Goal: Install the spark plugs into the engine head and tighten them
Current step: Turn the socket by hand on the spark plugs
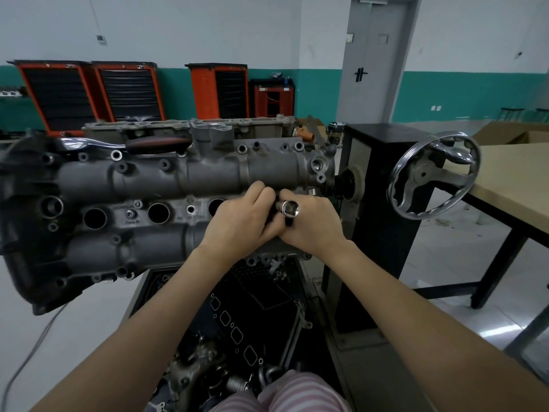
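Observation:
The grey engine head [148, 179] lies across a stand in front of me, with three open spark plug wells [158, 213] showing along its middle. Both my hands meet over the right end of that row. My left hand [243, 221] and my right hand [312, 224] grip a chrome socket [290, 208], whose square drive end faces me, on a black stem between my fingers. What lies under the hands is hidden. A ratchet wrench [154, 143] with a dark red handle rests on top of the head at the back.
A chrome handwheel [433, 175] on the black stand column [374, 185] sits right of the head. A wooden table [514, 185] stands at the right. A tray of gaskets and parts [252, 322] lies below. Orange tool cabinets [89, 93] line the back wall.

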The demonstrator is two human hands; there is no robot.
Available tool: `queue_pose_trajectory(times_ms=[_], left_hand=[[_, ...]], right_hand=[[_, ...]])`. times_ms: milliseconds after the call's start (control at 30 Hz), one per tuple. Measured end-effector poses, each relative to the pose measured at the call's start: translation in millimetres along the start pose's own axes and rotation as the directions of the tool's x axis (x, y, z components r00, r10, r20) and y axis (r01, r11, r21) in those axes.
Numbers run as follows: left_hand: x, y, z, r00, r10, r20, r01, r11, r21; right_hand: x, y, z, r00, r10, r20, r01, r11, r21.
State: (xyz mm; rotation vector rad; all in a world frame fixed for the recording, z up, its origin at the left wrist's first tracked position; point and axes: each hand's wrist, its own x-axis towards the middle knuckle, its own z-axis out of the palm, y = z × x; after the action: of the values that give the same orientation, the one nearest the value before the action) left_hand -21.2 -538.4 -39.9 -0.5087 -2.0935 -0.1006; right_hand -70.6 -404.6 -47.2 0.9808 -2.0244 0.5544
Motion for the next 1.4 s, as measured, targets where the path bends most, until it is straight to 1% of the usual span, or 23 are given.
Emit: queue_pose_trajectory(times_ms=[167,300,400,567,733,833,900,1000,1133,1233,1300,1400], left_hand=[[0.4,-0.2,0.1,1.000,-0.004,0.002,0.004,1.000,0.000],[0.5,-0.6,1.3,1.000,-0.013,-0.007,0.013,1.000,-0.002],[-0.3,-2.5,3.1,0.999,-0.006,-0.041,0.007,1.000,0.007],[-0.8,-4.8,5.4,0.993,-0.010,-0.115,0.011,1.000,0.009],[-1.3,-2.8,2.3,0.998,0.032,-0.054,-0.029,0.998,0.056],[0.3,1.0,-1.5,1.000,-0.002,-0.027,0.002,1.000,-0.002],[1.1,2.0,-2.8,1.000,-0.008,-0.025,0.007,1.000,-0.020],[0.9,1.3,-2.3,1.000,0.002,-0.028,-0.002,1.000,0.007],[0.0,-2.2,1.3,0.997,0.003,-0.075,-0.003,1.000,-0.003],[-1.4,-4.8,3.4,0.995,0.019,-0.098,-0.016,1.000,0.026],[-2.2,-4.6,4.0,0.996,0.030,-0.086,-0.027,0.999,0.036],[-2.6,-1.7,2.4,0.999,0.011,-0.048,-0.009,0.999,0.041]], right_hand=[[0.3,-4.1,-4.8,0.999,-0.007,-0.035,0.007,1.000,-0.005],[-0.7,-1.6,-3.2,1.000,-0.006,-0.007,0.006,1.000,0.012],[-0.8,-0.6,-0.9,1.000,0.004,0.011,-0.004,1.000,0.000],[-0.5,-1.3,-2.7,1.000,0.012,0.001,-0.012,1.000,0.008],[-0.2,-5.1,-7.8,1.000,0.018,-0.011,-0.018,0.999,0.047],[0.1,-5.0,-9.0,0.999,0.009,0.034,-0.011,0.999,0.047],[0.3,-3.5,-7.5,0.999,0.021,0.050,-0.023,0.999,0.044],[-0.3,-3.3,-5.3,0.999,0.032,0.022,-0.033,0.998,0.048],[-1.0,-2.9,-6.1,1.000,0.011,0.006,-0.011,0.997,0.079],[-0.8,-3.0,-5.1,1.000,-0.005,0.005,0.005,0.998,0.055],[0.0,-2.1,-3.5,1.000,0.016,0.014,-0.017,0.999,0.036],[0.4,-0.2,-2.3,0.999,0.047,0.019,-0.047,0.999,0.019]])
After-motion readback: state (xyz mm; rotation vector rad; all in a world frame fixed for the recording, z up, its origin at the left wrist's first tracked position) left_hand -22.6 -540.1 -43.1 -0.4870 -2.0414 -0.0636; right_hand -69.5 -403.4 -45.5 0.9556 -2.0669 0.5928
